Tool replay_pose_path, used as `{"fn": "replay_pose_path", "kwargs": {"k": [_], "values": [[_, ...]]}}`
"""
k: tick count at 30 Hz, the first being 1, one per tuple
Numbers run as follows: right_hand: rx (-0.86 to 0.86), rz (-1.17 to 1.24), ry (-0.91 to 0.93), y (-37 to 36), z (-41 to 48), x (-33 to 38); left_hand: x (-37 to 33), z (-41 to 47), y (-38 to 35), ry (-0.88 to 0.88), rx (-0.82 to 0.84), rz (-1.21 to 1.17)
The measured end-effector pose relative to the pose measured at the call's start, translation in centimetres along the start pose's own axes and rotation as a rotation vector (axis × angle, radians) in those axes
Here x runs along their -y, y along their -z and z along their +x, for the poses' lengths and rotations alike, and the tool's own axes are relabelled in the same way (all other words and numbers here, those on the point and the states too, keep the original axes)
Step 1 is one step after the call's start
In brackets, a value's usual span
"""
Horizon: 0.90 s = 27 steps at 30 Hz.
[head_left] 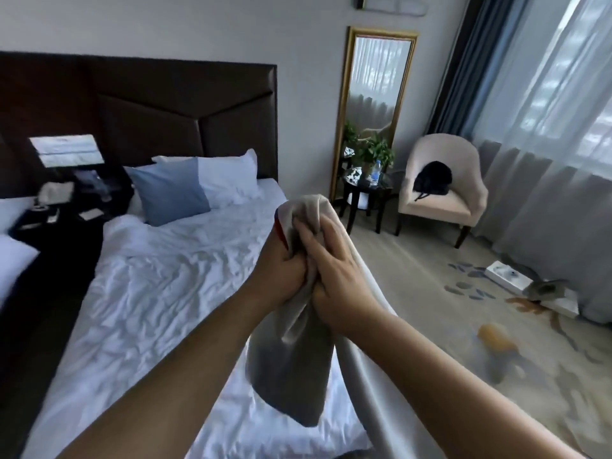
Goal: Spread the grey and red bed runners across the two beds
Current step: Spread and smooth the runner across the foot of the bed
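Note:
A grey bed runner [291,366] with a red edge hangs bunched in the air over the right side of a bed. My left hand [281,273] and my right hand [334,263] grip its gathered top together, pressed side by side. A long pale fold of it trails down to the lower right. The bed [149,309] has a wrinkled white duvet, white pillows and a blue cushion [169,190] at the head. A second bed's white corner [13,256] shows at the far left.
A dark nightstand [66,207] with a lamp and small items stands between the beds. To the right are a gold-framed mirror [371,104], a small dark table [364,190] with plants, a pale armchair [440,190] with a black bag, curtains, and boxes and an orange object on the carpet.

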State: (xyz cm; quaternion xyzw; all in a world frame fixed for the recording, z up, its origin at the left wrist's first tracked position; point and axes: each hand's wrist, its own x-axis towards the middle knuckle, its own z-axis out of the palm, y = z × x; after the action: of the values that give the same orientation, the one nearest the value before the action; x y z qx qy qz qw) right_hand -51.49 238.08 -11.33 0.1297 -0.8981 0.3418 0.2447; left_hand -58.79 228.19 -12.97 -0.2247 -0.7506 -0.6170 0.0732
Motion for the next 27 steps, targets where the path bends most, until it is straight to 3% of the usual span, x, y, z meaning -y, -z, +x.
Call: {"fn": "replay_pose_path", "kwargs": {"k": [3, 5, 8, 10, 12, 15, 19, 21, 24, 27], "values": [[0.063, -0.074, 0.21, -1.8, 6.7, 1.3, -1.0, 5.5, 7.1, -0.209, -0.051, 0.141], [0.011, -0.021, 0.28, -3.4, 10.9, 1.1, -1.2, 8.6, 10.7, -0.288, -0.063, 0.165], [-0.252, 0.119, 0.224, -7.1, 16.6, -0.9, -0.1, 11.3, 15.8, -0.311, 0.001, 0.343], [-0.301, 0.156, 0.18, -9.5, 18.4, -2.8, 1.3, 11.9, 17.9, -0.37, 0.172, 0.627], [-0.107, 0.137, 0.234, -14.1, 20.4, -4.4, 4.2, 12.2, 19.8, -0.396, 0.278, 0.901], [0.309, 0.234, 0.289, -21.9, 21.4, -5.9, 9.4, 11.3, 23.3, -0.343, 0.338, 1.047], [0.687, 0.462, -0.11, -30.1, 18.8, -6.4, 16.6, 7.5, 26.7, -0.12, 0.369, 1.034], [0.826, 0.437, -0.111, -33.0, 17.0, -6.4, 19.1, 6.2, 28.3, -0.055, 0.271, 0.978], [0.938, 0.419, -0.195, -36.8, 14.4, -5.1, 21.5, 5.3, 30.0, 0.056, 0.033, 0.915], [0.815, 0.317, -0.454, -40.5, 12.3, -3.2, 23.7, 4.3, 30.9, 0.201, -0.031, 0.885]]}}
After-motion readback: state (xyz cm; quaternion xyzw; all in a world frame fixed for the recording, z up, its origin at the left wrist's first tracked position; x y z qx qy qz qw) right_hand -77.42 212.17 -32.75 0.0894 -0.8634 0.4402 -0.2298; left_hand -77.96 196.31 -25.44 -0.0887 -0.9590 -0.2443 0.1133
